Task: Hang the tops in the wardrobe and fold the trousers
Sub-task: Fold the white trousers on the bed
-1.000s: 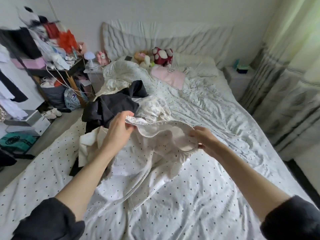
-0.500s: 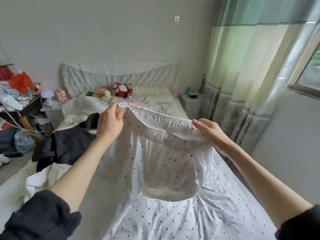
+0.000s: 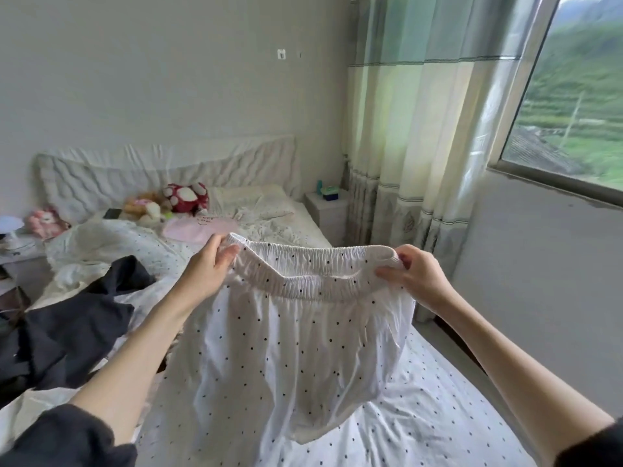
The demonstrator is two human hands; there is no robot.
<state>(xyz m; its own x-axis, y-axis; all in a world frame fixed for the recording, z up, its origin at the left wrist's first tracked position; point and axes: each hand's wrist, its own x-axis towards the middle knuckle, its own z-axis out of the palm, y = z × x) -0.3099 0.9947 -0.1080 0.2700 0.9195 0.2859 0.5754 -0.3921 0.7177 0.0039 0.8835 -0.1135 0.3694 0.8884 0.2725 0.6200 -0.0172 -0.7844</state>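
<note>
Raised higher than a second ago, polka-dot trousers (image 3: 296, 345) hang above the bed (image 3: 421, 399), left hand (image 3: 207, 267) and right hand (image 3: 414, 274) pinching the elastic waistband, legs' lower ends hidden, no label readable.

Plain grey wall (image 3: 168, 79) behind, with a small white hook (image 3: 281, 54) high up. Against it, a bed (image 3: 421, 409) under a dotted white sheet, with a padded white headboard (image 3: 161, 170). Near the headboard, soft toys (image 3: 183, 197) and a pillow (image 3: 249, 197). At the bed's right, a white nightstand (image 3: 326, 210) bearing a teal box (image 3: 329, 193). Long pale curtains (image 3: 421, 146) with green bands beside a window (image 3: 573, 96); green hills outside. Soft daylight from the right.
</note>
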